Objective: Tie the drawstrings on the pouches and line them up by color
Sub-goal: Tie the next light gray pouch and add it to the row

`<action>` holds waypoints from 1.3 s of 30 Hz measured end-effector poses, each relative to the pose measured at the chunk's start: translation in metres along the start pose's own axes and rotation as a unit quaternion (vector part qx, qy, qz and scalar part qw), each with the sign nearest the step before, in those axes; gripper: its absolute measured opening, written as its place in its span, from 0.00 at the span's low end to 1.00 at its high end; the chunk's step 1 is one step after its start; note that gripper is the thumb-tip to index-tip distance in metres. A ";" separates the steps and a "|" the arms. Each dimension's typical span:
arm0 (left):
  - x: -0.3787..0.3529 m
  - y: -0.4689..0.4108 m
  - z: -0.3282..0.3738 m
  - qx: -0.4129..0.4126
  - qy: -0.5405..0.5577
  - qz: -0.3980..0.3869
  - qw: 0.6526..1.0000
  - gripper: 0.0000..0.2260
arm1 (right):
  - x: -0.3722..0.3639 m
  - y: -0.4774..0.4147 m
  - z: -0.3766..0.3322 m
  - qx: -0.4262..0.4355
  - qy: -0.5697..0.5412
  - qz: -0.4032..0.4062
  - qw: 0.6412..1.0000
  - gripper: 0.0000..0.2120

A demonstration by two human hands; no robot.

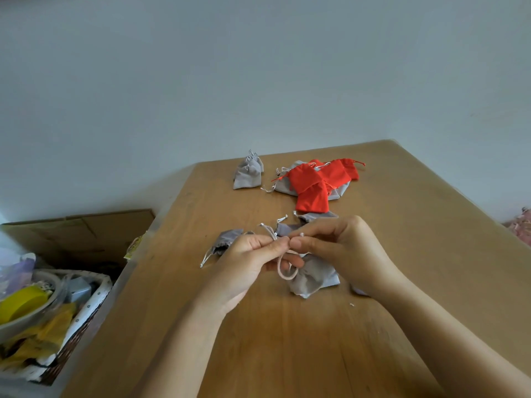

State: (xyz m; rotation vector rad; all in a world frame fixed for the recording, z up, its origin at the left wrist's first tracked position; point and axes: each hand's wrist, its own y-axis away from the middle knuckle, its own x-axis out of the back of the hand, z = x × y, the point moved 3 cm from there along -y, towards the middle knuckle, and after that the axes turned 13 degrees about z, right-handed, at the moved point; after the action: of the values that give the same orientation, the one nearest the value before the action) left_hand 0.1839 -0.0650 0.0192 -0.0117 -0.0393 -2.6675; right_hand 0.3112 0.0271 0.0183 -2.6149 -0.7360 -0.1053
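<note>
A grey pouch (314, 278) hangs just over the wooden table (287, 340) at mid-frame. Its pale drawstring (283, 270) loops up between my hands. My left hand (247, 262) pinches one strand of the cord, and my right hand (339, 245) pinches the other; the fingertips nearly meet. Another grey pouch (227, 239) lies flat to the left, partly behind my left hand. More grey pouches (313, 218) peek out behind my fingers. A tied grey pouch (248, 172) stands alone at the far edge. Several red pouches (314, 185) lie heaped on grey ones farther back.
To the left of the table sits a wicker basket (83, 320) holding a bowl with a yellow tape roll (23, 304) and yellow cloth. Behind it stands an open cardboard box (86, 234). A plain wall rises behind the table.
</note>
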 end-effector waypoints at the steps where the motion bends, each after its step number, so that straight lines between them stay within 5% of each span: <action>1: 0.000 0.000 0.000 -0.002 -0.005 -0.002 1.000 0.12 | 0.002 0.000 0.000 0.006 0.001 0.012 1.000 0.08; 3: 0.001 0.000 0.000 -0.010 -0.031 -0.004 0.999 0.12 | 0.003 0.000 -0.001 0.010 0.000 0.037 0.999 0.03; 8: 0.008 -0.002 -0.003 0.027 -0.022 0.019 0.999 0.14 | 0.016 -0.007 0.000 -0.050 -0.111 0.080 0.989 0.12; 19: 0.017 -0.008 0.000 0.066 0.134 0.030 0.988 0.06 | 0.014 -0.001 -0.014 -0.068 -0.215 -0.111 0.968 0.06; 25: 0.014 -0.002 0.004 -0.045 -0.001 0.055 0.998 0.11 | 0.019 0.000 -0.019 0.015 -0.159 -0.094 0.983 0.16; 28: 0.006 0.001 0.007 -0.085 -0.028 0.042 0.995 0.11 | 0.023 -0.006 -0.012 0.015 -0.078 -0.059 0.995 0.07; 31: 0.003 0.003 0.006 -0.141 -0.066 0.039 0.987 0.13 | 0.018 -0.005 -0.004 0.003 -0.024 -0.109 0.994 0.10; 35: 0.000 0.007 0.006 -0.240 -0.146 0.083 0.956 0.14 | 0.009 -0.001 -0.003 -0.028 -0.087 -0.147 0.985 0.15; 39: -0.002 0.010 0.013 -0.379 -0.219 0.137 0.889 0.16 | 0.010 -0.002 -0.003 -0.048 -0.081 -0.126 0.988 0.10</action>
State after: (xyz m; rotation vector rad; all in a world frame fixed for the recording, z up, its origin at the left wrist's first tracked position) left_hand 0.1901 -0.0725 0.0325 -0.8019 0.7938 -2.1799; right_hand 0.3188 0.0321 0.0237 -2.6297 -1.1442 -0.0012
